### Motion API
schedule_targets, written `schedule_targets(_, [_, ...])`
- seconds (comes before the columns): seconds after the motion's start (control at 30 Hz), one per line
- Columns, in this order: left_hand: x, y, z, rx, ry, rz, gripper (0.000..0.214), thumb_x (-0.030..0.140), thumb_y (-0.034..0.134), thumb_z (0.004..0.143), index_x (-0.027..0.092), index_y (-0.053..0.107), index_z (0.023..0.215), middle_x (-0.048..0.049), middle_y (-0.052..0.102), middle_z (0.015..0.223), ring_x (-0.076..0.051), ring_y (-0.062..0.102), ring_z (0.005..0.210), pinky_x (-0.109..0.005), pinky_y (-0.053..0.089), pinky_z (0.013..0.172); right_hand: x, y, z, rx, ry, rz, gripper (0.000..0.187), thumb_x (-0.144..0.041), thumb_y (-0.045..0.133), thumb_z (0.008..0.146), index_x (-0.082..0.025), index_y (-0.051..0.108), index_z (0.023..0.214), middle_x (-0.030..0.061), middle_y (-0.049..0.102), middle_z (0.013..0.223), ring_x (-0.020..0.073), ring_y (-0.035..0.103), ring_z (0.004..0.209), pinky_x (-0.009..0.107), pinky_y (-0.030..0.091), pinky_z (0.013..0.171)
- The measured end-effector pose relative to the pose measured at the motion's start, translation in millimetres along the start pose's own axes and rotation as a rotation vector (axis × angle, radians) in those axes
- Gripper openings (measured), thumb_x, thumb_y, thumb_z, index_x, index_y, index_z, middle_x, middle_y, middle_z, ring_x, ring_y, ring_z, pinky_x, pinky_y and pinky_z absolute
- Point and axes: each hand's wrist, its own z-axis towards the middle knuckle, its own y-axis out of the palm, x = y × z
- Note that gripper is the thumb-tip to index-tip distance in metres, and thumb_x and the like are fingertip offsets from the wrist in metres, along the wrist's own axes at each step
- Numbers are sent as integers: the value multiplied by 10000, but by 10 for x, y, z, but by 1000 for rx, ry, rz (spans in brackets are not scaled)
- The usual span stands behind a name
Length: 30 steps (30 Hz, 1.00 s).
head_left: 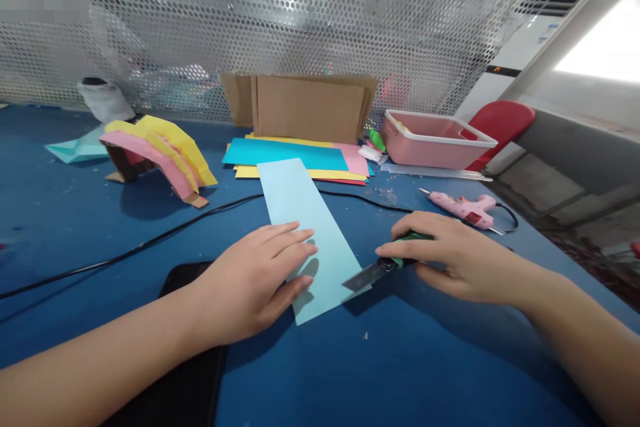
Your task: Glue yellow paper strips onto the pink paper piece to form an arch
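A long strip of light blue paper (305, 227) lies on the blue table (400, 360). My left hand (260, 277) rests flat on the strip's near part, fingers stretched out and pressing it down. My right hand (450, 253) is closed round the green handle of a utility knife (383, 268). The knife's blade lies across the strip's near right corner.
A pink glue gun (463, 207) with a black cord (125, 253) lies right of the strip. Behind are a stack of coloured paper sheets (295, 157), cardboard pieces (305, 107), a pink tray (433, 140) and a pink-and-yellow paper arch (160, 150). A black phone (183, 360) lies under my left forearm.
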Motion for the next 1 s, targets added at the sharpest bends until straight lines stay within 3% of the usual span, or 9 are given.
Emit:
schedule_targets(0.1, [4, -31, 25, 68, 121, -12, 291, 264, 487, 935, 143, 616, 1167, -118, 657, 1253, -278, 565, 1214, -457, 449, 1035, 44, -11, -13, -21, 2, 7, 494, -84, 502, 776, -342, 667, 1164, 55, 635, 1051, 197, 620, 947, 339, 517, 813])
schedule_targets(0.17, [65, -66, 53, 46, 197, -52, 236, 230, 485, 934, 153, 639, 1095, -93, 705, 1123, -246, 626, 1077, -412, 483, 964, 119, 21, -18, 0, 22, 16, 467, -109, 497, 811, -331, 658, 1190, 59, 637, 1030, 190, 620, 920, 331, 519, 799])
schedule_targets(0.3, [348, -109, 128, -110, 115, -149, 212, 260, 478, 936, 175, 636, 822, -45, 682, 799, -190, 616, 735, -323, 493, 668, 292, 177, -11, 81, 158, 4, 377, -316, 525, 906, -272, 620, 1268, 85, 629, 1003, 197, 622, 855, 350, 526, 776])
schedule_targets(0.4, [565, -97, 201, -249, 25, -271, 115, 277, 547, 901, 196, 627, 890, -27, 686, 893, -183, 630, 759, -297, 481, 649, 323, 267, 14, 64, 235, 45, 430, -433, 526, 908, -258, 600, 1294, 91, 625, 992, 211, 630, 860, 378, 538, 794])
schedule_targets(0.5, [670, -76, 308, -365, -25, -276, 175, 289, 603, 866, 202, 627, 1016, -44, 681, 991, -210, 656, 818, -303, 485, 658, 261, 288, 39, 50, 250, 79, 429, -471, 502, 915, -269, 606, 1279, 95, 628, 1023, 227, 628, 928, 406, 537, 850])
schedule_targets(0.63, [693, -55, 462, -465, -38, -203, 99, 263, 614, 853, 217, 671, 920, -41, 677, 949, -213, 672, 746, -291, 425, 538, 169, 299, 49, 80, 225, 35, 430, -464, 510, 916, -241, 608, 1270, 128, 597, 1192, 263, 579, 1109, 469, 487, 971])
schedule_targets(0.77, [702, 3, 504, -444, -49, -208, 82, 164, 636, 795, 229, 687, 794, -40, 667, 853, -217, 663, 673, -289, 379, 478, 114, 331, 77, 191, 174, -8, 344, -391, 530, 915, -231, 649, 1195, 138, 604, 1243, 285, 565, 1160, 518, 480, 975])
schedule_targets(0.87, [706, 42, 461, -402, -47, -214, 90, 137, 608, 789, 206, 664, 796, -60, 653, 840, -240, 658, 725, -300, 431, 534, 4, 316, 128, 342, 54, -3, 254, -283, 565, 893, -239, 675, 1118, 112, 679, 1106, 252, 627, 1036, 460, 535, 888])
schedule_targets(1.0, [694, -3, 411, -231, -282, -506, 79, 219, 543, 860, 183, 607, 830, -49, 652, 835, -206, 623, 758, -315, 465, 662, -315, 237, 185, 525, -162, 108, 317, -159, 592, 848, -253, 641, 1146, 58, 711, 870, 205, 663, 824, 374, 568, 760])
